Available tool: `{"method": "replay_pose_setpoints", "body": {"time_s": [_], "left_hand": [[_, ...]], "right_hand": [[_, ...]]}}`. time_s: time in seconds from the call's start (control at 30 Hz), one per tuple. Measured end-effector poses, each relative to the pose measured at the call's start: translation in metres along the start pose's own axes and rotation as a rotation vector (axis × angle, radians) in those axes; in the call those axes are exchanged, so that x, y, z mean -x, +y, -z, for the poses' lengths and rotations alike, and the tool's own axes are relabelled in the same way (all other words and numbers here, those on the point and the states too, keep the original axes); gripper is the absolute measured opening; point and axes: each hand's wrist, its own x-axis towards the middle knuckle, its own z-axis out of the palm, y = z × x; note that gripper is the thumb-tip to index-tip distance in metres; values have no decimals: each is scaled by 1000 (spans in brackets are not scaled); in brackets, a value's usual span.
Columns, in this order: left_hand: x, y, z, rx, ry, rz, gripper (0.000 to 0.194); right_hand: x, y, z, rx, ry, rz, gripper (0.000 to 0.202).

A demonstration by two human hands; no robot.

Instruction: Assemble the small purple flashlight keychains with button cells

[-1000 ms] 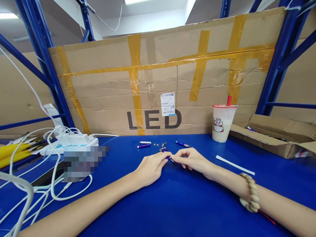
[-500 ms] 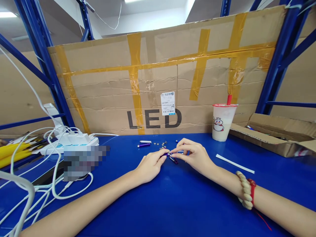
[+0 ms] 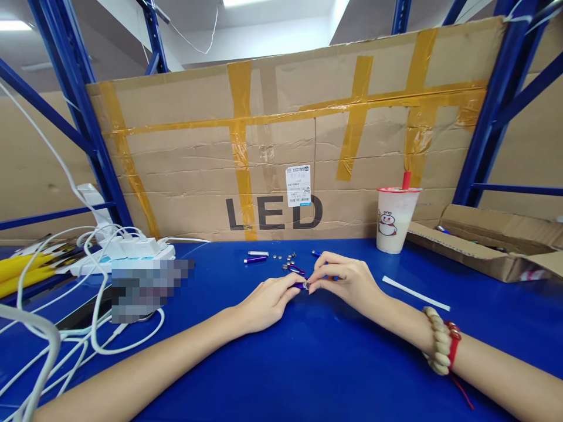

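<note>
Beige, rounded beads (image 3: 438,346) and a red cord (image 3: 454,341) ring our right wrist, above the smooth, faintly glossy blue tabletop (image 3: 299,363). Farther along, our left hand (image 3: 264,302) pinches a slim purple tube (image 3: 298,285) between thumb and fingers, its silvery end pointing toward our right hand (image 3: 349,276). Our right thumb and fingertips close in at that end; whether they grip the metal itself or some tiny piece, we cannot tell. We seem to be in the midst of fine work on the tube's end, and any further move there calls for a steady left pinch and light, well-aligned right fingertips. To the right lies a flat, narrow white strip (image 3: 416,293).

Just beyond the tube sit a looped purple piece (image 3: 296,269) and small, shiny, rounded metal bits (image 3: 285,266). Behind them, a purple cylinder (image 3: 255,259) rests beside a silvery cylinder (image 3: 258,253). A tapered, translucent cup (image 3: 393,228) stands near an open carton (image 3: 475,258), and creased brown cardboard (image 3: 197,176), crossed by glossy amber tape (image 3: 240,146), rises at the back.
</note>
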Motion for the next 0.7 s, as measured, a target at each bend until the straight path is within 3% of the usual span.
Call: {"method": "replay_pose_setpoints", "body": {"time_s": [0.2, 0.43, 0.7], "left_hand": [[1, 3, 1, 13, -8, -2, 24], [2, 3, 1, 40, 4, -9, 24], [0, 3, 0, 96, 101, -41, 20]], "right_hand": [[-1, -2, 1, -23, -18, -35, 20], [-3, -4, -1, -144, -73, -223, 21], [-6, -6, -7, -219, -78, -392, 20]]}}
